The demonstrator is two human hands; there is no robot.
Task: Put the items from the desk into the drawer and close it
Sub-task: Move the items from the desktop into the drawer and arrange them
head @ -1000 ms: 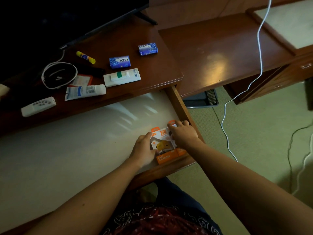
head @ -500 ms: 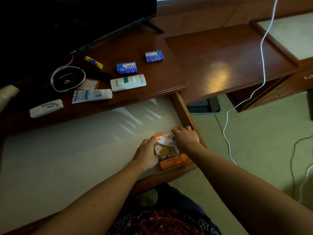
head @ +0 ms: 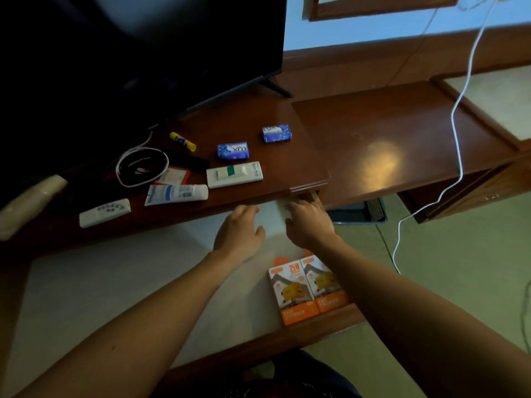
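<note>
now both bare hands reach forward over the open wooden drawer with a pale lining (head: 115, 282), palms down, just under the front edge of the dark reddish-brown wooden table (head: 287, 116). the left hand (head: 240, 229) has its fingers (head: 247, 209) loosely spread and empty. the right hand (head: 309, 225) also holds nothing, its fingers (head: 296, 208) slightly curled, their tips close to the table edge near the drawer's right rail.

two orange and white charger boxes (head: 307, 288) lie flat side by side in the drawer's front right corner, touching each other, apart from both hands and partly crossed by the right forearm.

on the table lie the other items: a white flat box with a green mark (head: 234, 174), a white squeeze tube with blue print (head: 176, 194) just left of it, two blue soap bars (head: 232, 150) (head: 276, 133), a yellow and blue stick (head: 182, 141), a coiled white cable (head: 142, 166), a red and white sachet (head: 176, 175) partly under the coil, a black bar-shaped object (head: 191, 162), and a white remote control (head: 105, 212) near the front edge. a black television (head: 143, 53) stands at the back. a white cord (head: 457, 139) hangs across the lower table section on the right and runs down to the green carpet (head: 459, 268).
</note>
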